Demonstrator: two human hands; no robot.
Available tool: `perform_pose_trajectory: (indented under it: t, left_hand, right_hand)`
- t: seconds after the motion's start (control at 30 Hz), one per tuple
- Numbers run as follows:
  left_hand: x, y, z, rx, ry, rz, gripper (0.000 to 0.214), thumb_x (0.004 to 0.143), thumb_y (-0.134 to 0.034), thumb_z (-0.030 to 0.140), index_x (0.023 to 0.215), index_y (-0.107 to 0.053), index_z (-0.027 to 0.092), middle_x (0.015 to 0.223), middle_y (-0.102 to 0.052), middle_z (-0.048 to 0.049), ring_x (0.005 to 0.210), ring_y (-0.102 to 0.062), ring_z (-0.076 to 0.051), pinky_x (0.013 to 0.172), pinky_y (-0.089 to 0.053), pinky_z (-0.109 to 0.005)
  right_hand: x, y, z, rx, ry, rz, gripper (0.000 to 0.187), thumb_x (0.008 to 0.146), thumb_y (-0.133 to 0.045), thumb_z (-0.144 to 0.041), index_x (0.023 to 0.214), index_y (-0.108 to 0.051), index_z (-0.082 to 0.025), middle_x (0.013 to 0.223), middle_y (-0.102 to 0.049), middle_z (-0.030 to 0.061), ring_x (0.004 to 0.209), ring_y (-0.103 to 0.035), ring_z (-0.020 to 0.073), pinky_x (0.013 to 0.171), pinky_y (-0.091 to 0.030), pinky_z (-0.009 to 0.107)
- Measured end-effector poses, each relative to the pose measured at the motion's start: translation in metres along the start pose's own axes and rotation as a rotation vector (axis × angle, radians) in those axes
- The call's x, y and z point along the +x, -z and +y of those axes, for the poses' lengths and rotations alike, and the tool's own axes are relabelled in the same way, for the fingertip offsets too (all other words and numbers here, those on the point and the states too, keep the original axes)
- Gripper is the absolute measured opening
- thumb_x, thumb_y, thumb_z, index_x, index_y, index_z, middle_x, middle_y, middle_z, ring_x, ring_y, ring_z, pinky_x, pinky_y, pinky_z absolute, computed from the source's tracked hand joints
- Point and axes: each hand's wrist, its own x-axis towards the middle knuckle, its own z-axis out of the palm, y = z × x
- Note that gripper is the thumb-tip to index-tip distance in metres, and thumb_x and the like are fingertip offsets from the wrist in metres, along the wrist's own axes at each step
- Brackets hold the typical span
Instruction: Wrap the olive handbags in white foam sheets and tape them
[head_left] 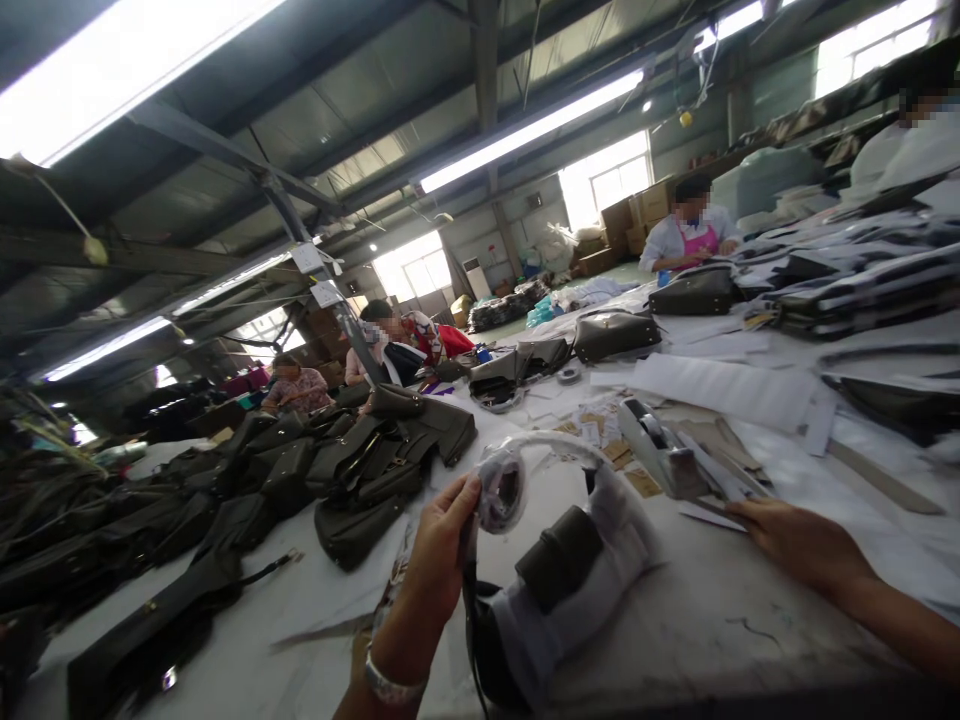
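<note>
White wrapping covers the handbag [561, 590] in the left hand [439, 562] grip; right hand [796, 540] lies flat, empty.

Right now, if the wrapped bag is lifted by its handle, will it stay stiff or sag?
Probably the handle is stiff: it holds its arch in the left hand. The wrapped bag lies slumped, so it may sag. Its white wrapping looks loose and could slip.

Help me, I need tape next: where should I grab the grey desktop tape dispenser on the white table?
Probably grip the grey tape dispenser across its narrow middle, from the near right, where the right hand lies; its long sides look free.
</note>
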Motion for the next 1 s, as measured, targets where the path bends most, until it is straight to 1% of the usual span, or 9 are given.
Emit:
perform_pose_trajectory:
  t: [0.07, 0.17, 0.27, 0.37, 0.6, 0.7, 0.77, 0.83, 1.0]
  left_hand:
    - [0.004, 0.003, -0.001, 0.007, 0.018, 0.019, 0.04, 0.078, -0.077, 0.043, 0.107, -0.075, 0.017, 0.099, -0.076, -0.0069, 0.094, -0.069, -0.022, 0.085, -0.052, -0.03]
    - [0.005, 0.006, -0.002, 0.032, 0.026, 0.035, 0.037, 0.078, -0.078, 0.044, 0.103, -0.075, 0.017, 0.095, -0.076, -0.0054, 0.088, -0.069, -0.02, 0.08, -0.053, -0.027]
    - [0.004, 0.006, -0.002, 0.042, 0.028, 0.026, 0.04, 0.077, -0.078, 0.044, 0.106, -0.074, 0.017, 0.096, -0.076, -0.0059, 0.09, -0.07, -0.021, 0.083, -0.053, -0.029]
    - [0.003, 0.004, -0.002, 0.042, 0.021, -0.001, 0.042, 0.078, -0.077, 0.044, 0.109, -0.074, 0.016, 0.101, -0.076, -0.0075, 0.095, -0.069, -0.022, 0.089, -0.051, -0.032]
    - [0.002, 0.002, -0.005, 0.069, -0.013, -0.025, 0.043, 0.08, -0.076, 0.046, 0.111, -0.074, 0.016, 0.1, -0.076, -0.0079, 0.093, -0.069, -0.022, 0.087, -0.051, -0.032]
    - [-0.001, 0.0, -0.004, 0.079, -0.015, -0.052, 0.045, 0.08, -0.075, 0.048, 0.113, -0.073, 0.017, 0.099, -0.075, -0.0074, 0.091, -0.069, -0.022, 0.084, -0.052, -0.032]
    - [-0.004, -0.001, -0.003, 0.101, -0.019, -0.074, 0.045, 0.082, -0.073, 0.048, 0.115, -0.072, 0.018, 0.1, -0.075, -0.0071, 0.092, -0.068, -0.022, 0.083, -0.052, -0.032]
    - [-0.006, -0.002, -0.003, 0.143, -0.038, -0.094, 0.044, 0.084, -0.071, 0.047, 0.116, -0.071, 0.019, 0.103, -0.075, -0.0067, 0.095, -0.068, -0.022, 0.083, -0.051, -0.03]
    - [-0.012, -0.004, -0.002, 0.232, -0.087, -0.113, 0.041, 0.087, -0.067, 0.048, 0.115, -0.072, 0.019, 0.109, -0.074, -0.0059, 0.1, -0.066, -0.023, 0.084, -0.05, -0.028]
  right_hand:
    - [-0.002, 0.021, -0.025, 0.116, 0.001, -0.09, 0.021, 0.083, -0.06, -0.037, 0.089, -0.079, -0.03, 0.097, -0.076, 0.0093, 0.086, -0.07, 0.0317, 0.066, -0.043, 0.038]
    - [-0.009, 0.046, -0.071, 0.393, -0.056, -0.168, 0.031, 0.083, -0.063, -0.051, 0.089, -0.078, -0.024, 0.09, -0.076, 0.0094, 0.083, -0.069, 0.0294, 0.068, -0.045, 0.035]
    - [-0.02, 0.057, -0.115, 0.633, -0.01, -0.212, 0.043, 0.078, -0.066, -0.062, 0.081, -0.075, -0.019, 0.078, -0.073, 0.0069, 0.072, -0.064, 0.0235, 0.062, -0.043, 0.03]
    - [-0.03, 0.06, -0.147, 0.716, 0.054, -0.254, 0.047, 0.076, -0.068, -0.065, 0.076, -0.073, -0.019, 0.071, -0.07, 0.0041, 0.065, -0.06, 0.0189, 0.058, -0.041, 0.027]
    - [-0.036, 0.058, -0.187, 0.655, 0.256, -0.209, 0.038, 0.081, -0.067, -0.058, 0.075, -0.073, -0.021, 0.071, -0.07, 0.0023, 0.068, -0.062, 0.0186, 0.062, -0.043, 0.028]
    - [-0.041, 0.057, -0.203, 0.719, 0.314, -0.409, 0.039, 0.085, -0.061, -0.057, 0.079, -0.072, -0.02, 0.069, -0.069, 0.0022, 0.065, -0.063, 0.018, 0.058, -0.044, 0.027]
    - [-0.047, 0.055, -0.214, 0.79, 0.301, -0.595, 0.042, 0.088, -0.055, -0.058, 0.082, -0.071, -0.02, 0.062, -0.065, 0.0012, 0.057, -0.06, 0.0164, 0.052, -0.043, 0.025]
    - [-0.05, 0.053, -0.223, 0.839, 0.284, -0.703, 0.043, 0.089, -0.054, -0.059, 0.087, -0.07, -0.02, 0.058, -0.06, -0.0008, 0.052, -0.057, 0.0147, 0.047, -0.041, 0.024]
    - [-0.047, 0.045, -0.233, 0.834, 0.37, -0.643, 0.043, 0.088, -0.056, -0.059, 0.093, -0.072, -0.019, 0.062, -0.059, -0.0011, 0.055, -0.059, 0.0139, 0.051, -0.042, 0.023]
